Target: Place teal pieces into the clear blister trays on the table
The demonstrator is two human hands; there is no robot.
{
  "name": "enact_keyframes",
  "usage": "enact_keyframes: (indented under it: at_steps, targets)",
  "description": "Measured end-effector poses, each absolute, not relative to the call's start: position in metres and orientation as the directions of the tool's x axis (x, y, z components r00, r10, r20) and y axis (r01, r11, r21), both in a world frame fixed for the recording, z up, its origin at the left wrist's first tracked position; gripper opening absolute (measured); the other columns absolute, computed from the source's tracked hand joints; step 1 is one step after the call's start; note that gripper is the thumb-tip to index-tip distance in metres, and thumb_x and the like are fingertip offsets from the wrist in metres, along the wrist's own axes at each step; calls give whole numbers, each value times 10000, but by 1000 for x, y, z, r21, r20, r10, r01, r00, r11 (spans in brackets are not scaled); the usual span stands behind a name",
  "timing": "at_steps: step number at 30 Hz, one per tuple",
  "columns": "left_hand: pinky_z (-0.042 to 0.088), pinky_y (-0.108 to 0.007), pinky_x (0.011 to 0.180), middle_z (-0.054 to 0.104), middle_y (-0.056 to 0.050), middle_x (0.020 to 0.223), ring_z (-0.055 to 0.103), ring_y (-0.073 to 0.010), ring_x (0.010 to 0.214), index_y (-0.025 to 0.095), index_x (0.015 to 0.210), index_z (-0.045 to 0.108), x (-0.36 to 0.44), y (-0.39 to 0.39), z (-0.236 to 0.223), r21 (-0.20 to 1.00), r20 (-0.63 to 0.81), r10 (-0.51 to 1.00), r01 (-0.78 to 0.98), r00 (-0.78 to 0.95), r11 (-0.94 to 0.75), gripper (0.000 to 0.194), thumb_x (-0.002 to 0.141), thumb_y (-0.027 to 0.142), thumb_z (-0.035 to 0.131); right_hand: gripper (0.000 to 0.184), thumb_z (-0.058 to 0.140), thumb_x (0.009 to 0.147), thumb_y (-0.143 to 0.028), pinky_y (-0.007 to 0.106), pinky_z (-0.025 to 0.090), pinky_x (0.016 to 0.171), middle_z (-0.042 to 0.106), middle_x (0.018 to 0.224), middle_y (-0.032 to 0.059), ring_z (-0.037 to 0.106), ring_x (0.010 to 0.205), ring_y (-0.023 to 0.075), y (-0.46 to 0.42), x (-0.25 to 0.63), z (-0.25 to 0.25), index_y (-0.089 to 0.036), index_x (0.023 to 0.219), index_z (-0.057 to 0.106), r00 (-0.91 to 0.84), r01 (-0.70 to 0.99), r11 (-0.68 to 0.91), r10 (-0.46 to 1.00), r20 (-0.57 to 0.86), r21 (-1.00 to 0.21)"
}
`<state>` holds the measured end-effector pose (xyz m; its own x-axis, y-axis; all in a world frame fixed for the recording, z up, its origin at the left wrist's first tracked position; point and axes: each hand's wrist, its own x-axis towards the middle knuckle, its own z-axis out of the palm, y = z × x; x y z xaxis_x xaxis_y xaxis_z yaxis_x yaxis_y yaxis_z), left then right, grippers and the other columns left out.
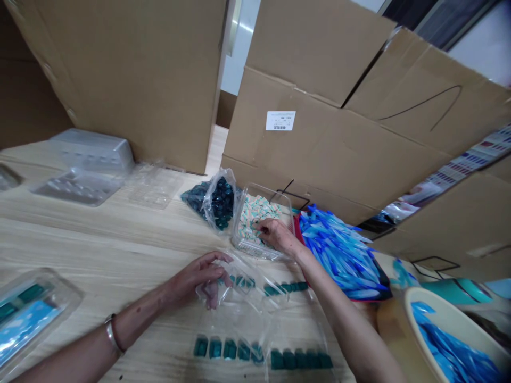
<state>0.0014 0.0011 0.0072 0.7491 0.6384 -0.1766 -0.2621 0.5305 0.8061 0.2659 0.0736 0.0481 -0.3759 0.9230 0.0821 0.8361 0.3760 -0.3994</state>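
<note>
Small-parts workshop, seemingly, cardboard sheets (331,154), wood-grain table (99,234), clear plastic trays (82,186), cream tub (395,316) of blue pieces (451,343)

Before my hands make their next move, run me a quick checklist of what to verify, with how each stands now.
1. Right hand over the small slips in the clear container: ok.
2. A slip gripped in that hand: cannot tell, too small to make out.
3. Left hand at the clear plastic packaging: ok, at its edge.
4. Both hands at the packaging: not ok, the right is at the container.
5. Near row of teal pieces evenly spaced throughout: not ok, spacing varies.
</note>
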Motion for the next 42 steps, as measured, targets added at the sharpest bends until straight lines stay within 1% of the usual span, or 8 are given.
enact_keyframes:
  at_steps: [3, 7, 10, 14, 18, 26, 32, 42]
  targets:
    - [430, -199, 441, 652, -51, 842, 594, -117, 526, 205, 1119, 479, 2, 1, 4, 807, -186, 637, -254, 748, 534, 346, 801, 309, 569, 173, 537, 648, -80, 221, 379, 601, 628, 697, 19, 517, 623, 120, 75, 268, 47, -147, 740, 668, -361, 841, 368, 928, 95, -396]
    - [439, -212, 445, 652, -55, 860, 599, -122, 519, 211, 1144, 457, 2, 0, 2, 813, -174, 669, -278, 723, 511, 360, 818, 332, 550, 136, 649, 649, -216, 257, 433, 598, 654, 708, 30, 563, 623, 143, 64, 271, 63, -148, 761, 682, -140, 719, 190, 982, 128, -669]
    - [457, -240, 462, 647, -77, 912, 614, -138, 528, 201, 1157, 438, 2, -2, 8, 825, -136, 706, -315, 695, 469, 379, 837, 391, 513, 279, 725, 614, -332, 277, 469, 614, 670, 737, 28, 592, 635, 145, 37, 259, 92, -163, 832, 685, -19, 483, 83, 996, 85, -872]
    - [501, -295, 582, 630, -93, 977, 644, -156, 621, 193, 1157, 435, 3, -6, 16, 806, -133, 721, -349, 680, 478, 397, 844, 430, 490, 316, 775, 566, -354, 264, 482, 623, 673, 728, 16, 604, 648, 131, -7, 221, 119, -180, 814, 687, -92, 346, 3, 995, -31, -938]
    - [508, -345, 665, 608, -71, 974, 658, -170, 656, 194, 1135, 454, 7, -12, 13, 786, -115, 744, -398, 658, 473, 375, 833, 407, 519, 334, 773, 559, -369, 253, 482, 601, 670, 693, 10, 602, 624, 123, -36, 181, 104, -172, 811, 679, -142, 282, -71, 983, -115, -957]
    - [502, -324, 683, 617, -64, 989, 640, -160, 737, 204, 1056, 456, 15, -27, 5, 716, -47, 770, -516, 636, 470, 323, 809, 378, 569, 273, 726, 605, -375, 246, 429, 515, 641, 628, 13, 543, 530, 123, -74, 158, 56, -154, 753, 660, 152, 407, -98, 988, -39, -908]
    - [490, -317, 716, 594, -97, 1105, 621, -156, 805, 210, 1109, 405, 17, -45, 10, 755, -28, 790, -504, 613, 418, 365, 822, 381, 553, 222, 650, 686, -373, 264, 444, 552, 653, 644, 33, 583, 577, 158, -97, 147, 45, -166, 765, 635, 302, 380, -139, 953, -20, -914]
    - [486, -284, 697, 566, -108, 1187, 609, -146, 825, 221, 1128, 383, 19, -53, 11, 793, -19, 786, -469, 617, 388, 391, 818, 388, 554, 54, 564, 741, -206, 310, 432, 696, 563, 777, 55, 509, 719, 175, -106, 134, 38, -169, 756, 600, 409, 690, -63, 856, 316, -721]
